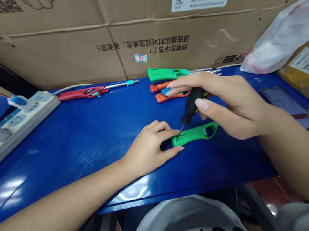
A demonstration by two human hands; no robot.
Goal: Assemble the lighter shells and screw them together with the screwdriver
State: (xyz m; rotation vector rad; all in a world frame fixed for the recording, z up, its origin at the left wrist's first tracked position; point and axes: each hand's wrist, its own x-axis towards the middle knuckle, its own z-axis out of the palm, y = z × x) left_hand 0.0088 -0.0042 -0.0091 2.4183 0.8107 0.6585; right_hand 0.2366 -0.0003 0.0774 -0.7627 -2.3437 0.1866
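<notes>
A green plastic handle (195, 134) lies flat on the blue table (82, 144), a little right of centre. My left hand (151, 148) pinches its left end between thumb and fingers and holds it down. My right hand (227, 102) grips a black-handled screwdriver (191, 105), tilted, with its thin tip touching the green handle near the left end. A blue-painted nail shows on the right hand's forefinger.
At the back lie a red tool with a metal shaft (90, 91), a green tool (168, 73) and two orange handles (165, 91). A white power strip (14, 120) sits left. A cardboard box (115, 27) walls the rear; a plastic bag (286, 34) and phone (285, 102) lie right.
</notes>
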